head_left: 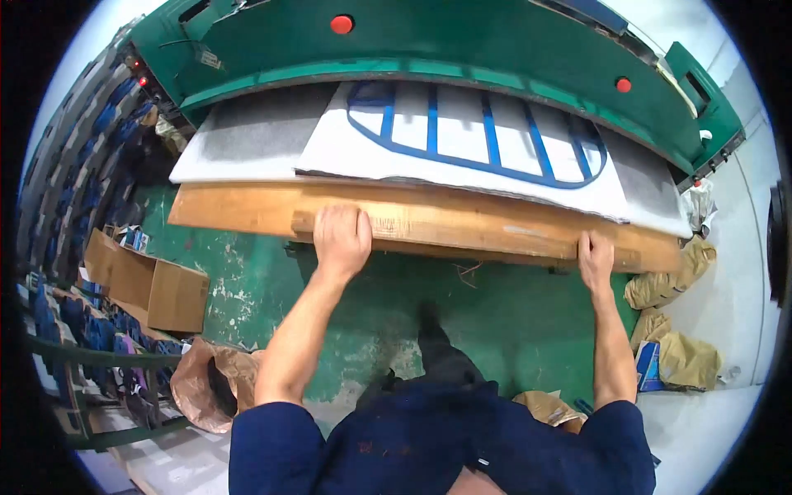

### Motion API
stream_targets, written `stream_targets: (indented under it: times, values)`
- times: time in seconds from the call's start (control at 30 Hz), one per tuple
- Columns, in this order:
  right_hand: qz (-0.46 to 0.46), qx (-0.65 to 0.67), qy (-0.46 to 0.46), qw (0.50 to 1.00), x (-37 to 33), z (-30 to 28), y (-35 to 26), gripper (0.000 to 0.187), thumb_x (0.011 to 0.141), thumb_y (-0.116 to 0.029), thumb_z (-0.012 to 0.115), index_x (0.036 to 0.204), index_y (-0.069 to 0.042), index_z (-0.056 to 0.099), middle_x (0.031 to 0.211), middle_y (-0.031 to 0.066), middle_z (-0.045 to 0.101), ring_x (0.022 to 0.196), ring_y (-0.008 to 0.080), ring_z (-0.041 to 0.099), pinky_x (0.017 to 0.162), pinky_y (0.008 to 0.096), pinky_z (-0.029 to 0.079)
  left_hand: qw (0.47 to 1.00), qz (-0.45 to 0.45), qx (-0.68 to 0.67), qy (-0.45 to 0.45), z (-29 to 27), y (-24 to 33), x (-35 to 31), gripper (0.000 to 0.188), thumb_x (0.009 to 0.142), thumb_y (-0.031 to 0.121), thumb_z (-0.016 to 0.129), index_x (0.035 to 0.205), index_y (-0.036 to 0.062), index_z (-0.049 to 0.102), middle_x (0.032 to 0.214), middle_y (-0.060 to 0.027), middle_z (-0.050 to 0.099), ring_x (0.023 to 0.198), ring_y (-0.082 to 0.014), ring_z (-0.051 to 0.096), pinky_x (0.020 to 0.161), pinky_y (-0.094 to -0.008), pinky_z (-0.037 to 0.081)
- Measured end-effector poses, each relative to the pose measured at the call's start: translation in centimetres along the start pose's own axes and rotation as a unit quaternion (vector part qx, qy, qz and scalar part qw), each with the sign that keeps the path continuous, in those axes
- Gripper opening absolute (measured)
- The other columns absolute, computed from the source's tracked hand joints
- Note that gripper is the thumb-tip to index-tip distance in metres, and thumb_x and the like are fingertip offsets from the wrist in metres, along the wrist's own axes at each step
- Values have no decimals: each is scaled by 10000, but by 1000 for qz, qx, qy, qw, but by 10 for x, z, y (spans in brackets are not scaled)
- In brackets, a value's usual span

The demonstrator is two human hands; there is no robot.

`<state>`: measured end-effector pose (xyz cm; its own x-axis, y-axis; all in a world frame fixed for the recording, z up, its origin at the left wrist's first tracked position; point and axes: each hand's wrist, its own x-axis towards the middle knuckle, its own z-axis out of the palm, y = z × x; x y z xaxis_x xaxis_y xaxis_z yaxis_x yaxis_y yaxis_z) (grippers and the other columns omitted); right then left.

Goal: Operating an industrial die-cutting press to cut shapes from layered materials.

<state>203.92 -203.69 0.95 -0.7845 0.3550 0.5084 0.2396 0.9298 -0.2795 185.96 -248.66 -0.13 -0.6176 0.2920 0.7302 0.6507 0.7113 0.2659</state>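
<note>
Head view: a long brown wooden board (462, 223) runs across the middle of the frame, from centre left to the right edge, forming the front of a green press machine (429, 45). The left hand (341, 239) lies palm down on the board left of centre, fingers curled over its far edge, grasping it. The right hand (596, 262) grips the board's near edge right of centre, fingers wrapped over the top.

Just behind the board lies a white felt sheet (346, 153) carrying a blue barred cutting frame (478, 132), tucked under the machine's green head with its two red buttons (341, 24).

At lower left stand cardboard boxes (157, 289) and a brown paper bag (206, 384) on the green floor (256, 285); crumpled brown bags (676, 285) lie at right.
</note>
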Motion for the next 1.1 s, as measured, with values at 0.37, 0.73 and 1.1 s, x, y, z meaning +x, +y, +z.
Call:
stream_targets:
  times: [0.37,0.73,1.1]
  values:
    - [21,-19,46,999,-103,-57,-24,330,893,-158,573,612,-36,450,618,127,486,631,324,469,638,427,337,999,-5,-14,-35,-83,48,-74,72,784,91,575,743,33,561,736,-144,532,727,-342,520,737,-457,408]
    - [32,17,27,999,-145,-91,-40,297,849,-69,569,589,-41,429,608,125,481,625,327,476,647,429,345,995,-30,-33,-86,-125,72,-108,36,797,66,578,799,31,569,767,-130,556,746,-325,528,736,-440,393]
    - [67,45,-32,996,-136,-123,-53,237,823,-63,651,631,-28,516,611,130,516,576,326,508,571,409,396,982,-40,-63,-172,-164,66,-97,89,771,80,654,829,28,608,777,-110,589,743,-301,566,728,-422,409]
